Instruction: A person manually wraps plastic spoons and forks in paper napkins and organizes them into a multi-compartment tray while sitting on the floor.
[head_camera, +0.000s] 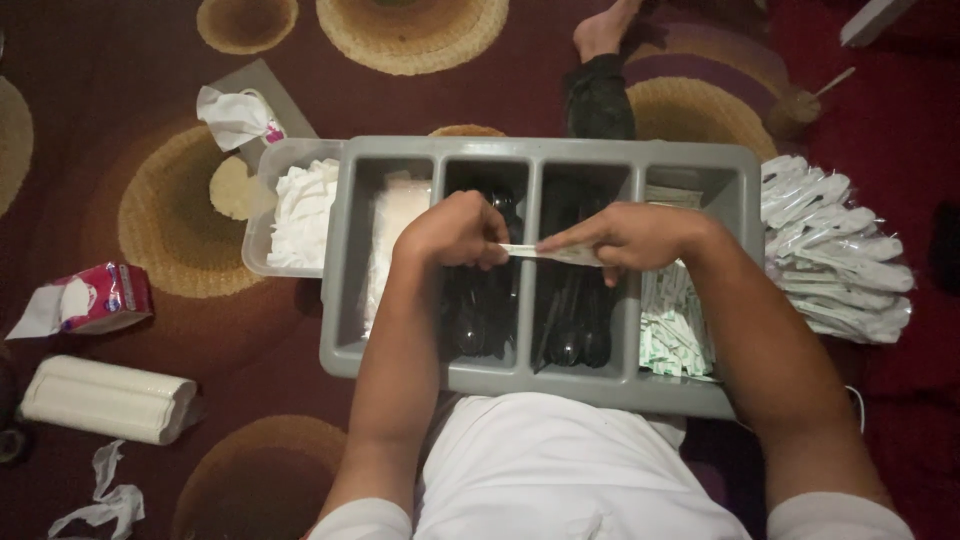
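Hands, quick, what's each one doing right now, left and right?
Left hand: closed, pinching one end of a thin pale packet.
Right hand: closed, pinching the other end of it.

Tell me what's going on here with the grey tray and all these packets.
A person sits on a patterned carpet with a grey four-compartment tray on their lap. The left hand and right hand together pinch a small slim white packet above the tray's middle. The two middle compartments hold black plastic cutlery; the right one holds small pale green packets. A pile of clear-wrapped white cutlery lies to the right, a tub of white napkins to the left.
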